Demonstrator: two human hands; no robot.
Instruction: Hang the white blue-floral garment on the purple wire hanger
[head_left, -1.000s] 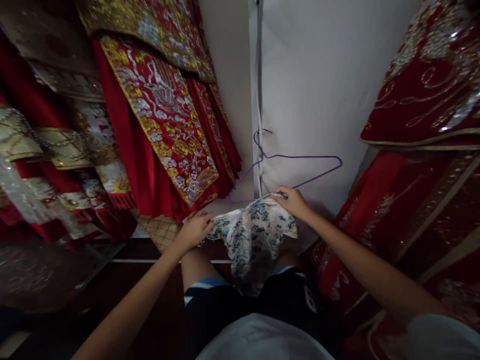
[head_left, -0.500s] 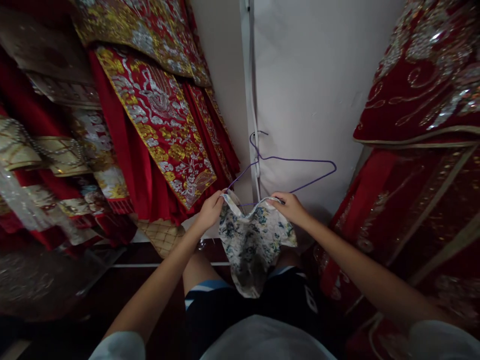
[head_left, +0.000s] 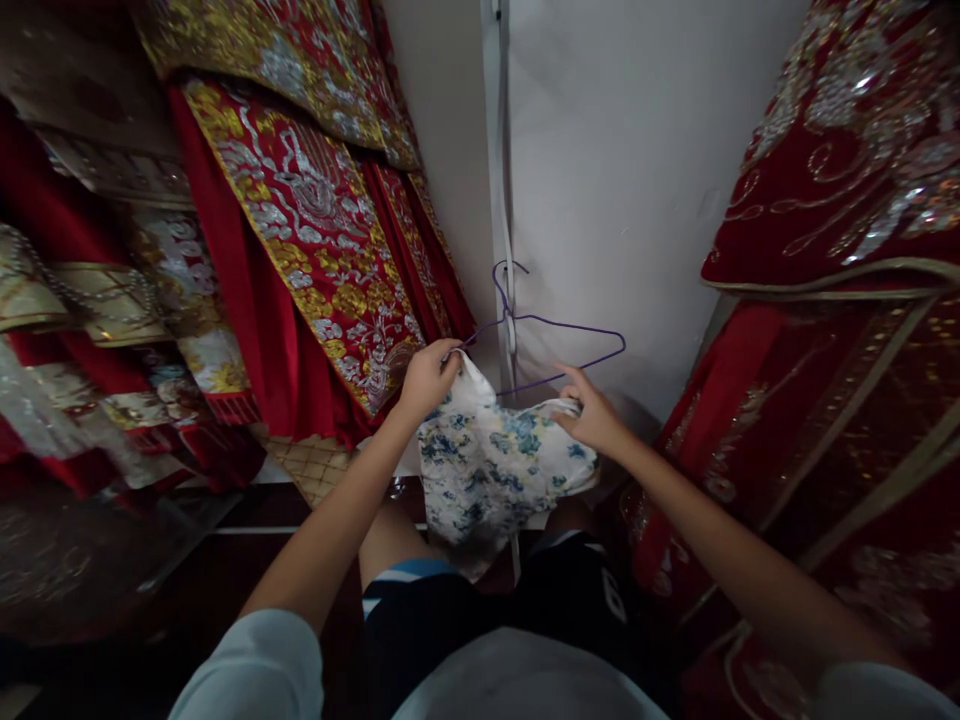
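A white garment [head_left: 487,460] with blue and yellow flowers hangs between my two hands, its neck edge uppermost. My left hand [head_left: 430,380] is closed on the garment's upper left edge, where one end of a purple clothes hanger [head_left: 577,328] runs in beside the fingers. My right hand [head_left: 592,412] pinches the upper right edge, its index finger extended just below the hanger's lower bar. The hanger's right end is bare and outside the cloth. Its hook points up, in front of the white strip on the wall. My left hand hides the hanger's left tip.
Red embroidered costumes [head_left: 300,200] with gold and silver work hang at the left. More red sequined garments [head_left: 817,250] hang close on the right. A pale wall [head_left: 615,150] with a narrow vertical strip [head_left: 501,130] stands ahead. My dark shorts [head_left: 555,590] are below.
My left hand has moved up slightly along the hanger with the garment's edge. The hanger has shifted left, its right end further from the costumes on the right. The garment's front is spread wider.
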